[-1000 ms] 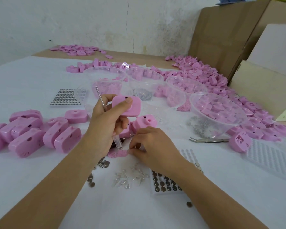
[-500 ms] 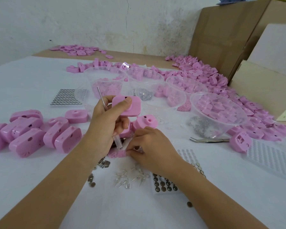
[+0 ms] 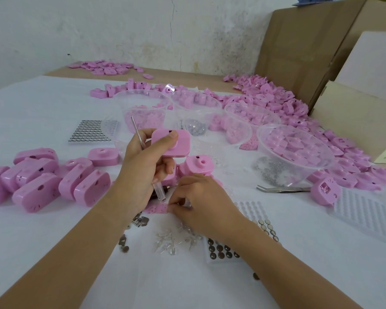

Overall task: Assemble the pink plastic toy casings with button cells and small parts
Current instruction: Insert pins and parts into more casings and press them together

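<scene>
My left hand (image 3: 143, 170) grips a pink toy casing (image 3: 173, 143) above the table, thumb across its face, and also holds a small screwdriver (image 3: 159, 190) with a clear handle, its thin shaft pointing up. My right hand (image 3: 201, 201) is low on the table, fingertips pinching at a little heap of small pink parts (image 3: 157, 207). What it pinches is too small to make out. Button cells (image 3: 221, 250) sit in a tray just before my right wrist. Clear LEDs (image 3: 169, 239) and small metal contacts (image 3: 139, 220) lie beside them.
Assembled pink casings (image 3: 42, 175) lie in a group at the left. Several clear plastic bowls (image 3: 294, 152) of pink parts and metal bits stand behind my hands. Tweezers (image 3: 279, 189) lie at the right. A battery tray (image 3: 87, 132) sits far left; cardboard boxes (image 3: 303, 52) at the right.
My right hand has shifted slightly left along the table toward the pink parts heap. My left hand keeps the casing and screwdriver almost still.
</scene>
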{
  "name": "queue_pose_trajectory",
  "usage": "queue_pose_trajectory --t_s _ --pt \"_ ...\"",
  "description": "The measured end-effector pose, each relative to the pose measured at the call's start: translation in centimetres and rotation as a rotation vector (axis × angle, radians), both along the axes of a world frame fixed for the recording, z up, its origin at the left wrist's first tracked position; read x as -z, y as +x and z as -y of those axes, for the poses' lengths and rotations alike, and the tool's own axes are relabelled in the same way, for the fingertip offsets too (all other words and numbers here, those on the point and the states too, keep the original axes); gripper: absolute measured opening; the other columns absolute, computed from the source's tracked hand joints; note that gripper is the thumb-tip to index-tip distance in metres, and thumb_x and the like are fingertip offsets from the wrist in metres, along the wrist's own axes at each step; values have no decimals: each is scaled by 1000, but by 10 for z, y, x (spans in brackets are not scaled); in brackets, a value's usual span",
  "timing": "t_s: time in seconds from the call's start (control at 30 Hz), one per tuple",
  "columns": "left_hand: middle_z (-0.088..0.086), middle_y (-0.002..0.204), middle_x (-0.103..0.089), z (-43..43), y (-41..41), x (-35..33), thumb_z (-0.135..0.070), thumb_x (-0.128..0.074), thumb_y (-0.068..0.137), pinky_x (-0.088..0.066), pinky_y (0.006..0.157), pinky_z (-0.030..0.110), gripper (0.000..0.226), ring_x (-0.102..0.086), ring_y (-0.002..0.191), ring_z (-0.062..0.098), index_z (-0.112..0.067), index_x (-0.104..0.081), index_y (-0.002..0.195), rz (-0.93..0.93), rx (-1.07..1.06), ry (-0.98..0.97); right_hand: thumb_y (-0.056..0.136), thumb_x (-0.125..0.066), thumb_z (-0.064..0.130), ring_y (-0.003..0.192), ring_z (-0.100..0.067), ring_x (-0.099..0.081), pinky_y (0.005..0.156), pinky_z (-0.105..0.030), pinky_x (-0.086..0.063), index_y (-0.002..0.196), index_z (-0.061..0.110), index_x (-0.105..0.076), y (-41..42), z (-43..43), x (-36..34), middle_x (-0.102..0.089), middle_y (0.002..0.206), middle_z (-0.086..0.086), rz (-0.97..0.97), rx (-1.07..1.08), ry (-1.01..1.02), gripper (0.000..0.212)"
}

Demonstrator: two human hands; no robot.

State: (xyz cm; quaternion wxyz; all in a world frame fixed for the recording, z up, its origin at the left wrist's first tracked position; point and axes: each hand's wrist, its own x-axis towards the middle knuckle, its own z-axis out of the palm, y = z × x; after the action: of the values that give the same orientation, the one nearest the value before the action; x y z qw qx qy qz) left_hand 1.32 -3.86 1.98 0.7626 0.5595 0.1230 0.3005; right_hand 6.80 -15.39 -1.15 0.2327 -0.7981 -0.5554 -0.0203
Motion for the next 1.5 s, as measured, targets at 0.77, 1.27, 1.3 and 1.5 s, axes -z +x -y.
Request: queue_pose_trajectory --t_s 0.77,1.27,1.3,1.5 --pt "1 49 -55 -1 -1 -1 -28 -66 63 -23 28 13 35 -43 34 7 -11 -47 88 12 -13 6 84 -61 18 87 -15 -47 79 -33 -42 87 17 -72 4 9 -6 -47 79 13 38 13 -50 11" --pt "-4 57 -57 11 2 6 -13 -47 95 -26 30 12 19 -45 38 5 -27 -59 101 -28 111 89 67 -72 12 86 -2 -62 72 -17 -47 63 23 -71 21 25 -36 -61 106 0 -962 70 784 12" --pt "-4 55 -56 12 2 8 -11 -46 95 -26 30 12 22 -44 37 5 -27 -57 104 -23 145 87 72 -71 8 83 -11 -62 68 -23 -45 65 19 -71 21 24 -35 -63 104 0 -993 81 778 13" --pt "-4 57 -58 16 2 11 -28 -58 73 -30 34 14 43 -51 48 7 -27 -54 116 -14 207 138 70 -68 14 79 -40 -39 67 -30 -28 71 15 -70 16 21 -32 -70 70 -5 -1153 28 783 2"
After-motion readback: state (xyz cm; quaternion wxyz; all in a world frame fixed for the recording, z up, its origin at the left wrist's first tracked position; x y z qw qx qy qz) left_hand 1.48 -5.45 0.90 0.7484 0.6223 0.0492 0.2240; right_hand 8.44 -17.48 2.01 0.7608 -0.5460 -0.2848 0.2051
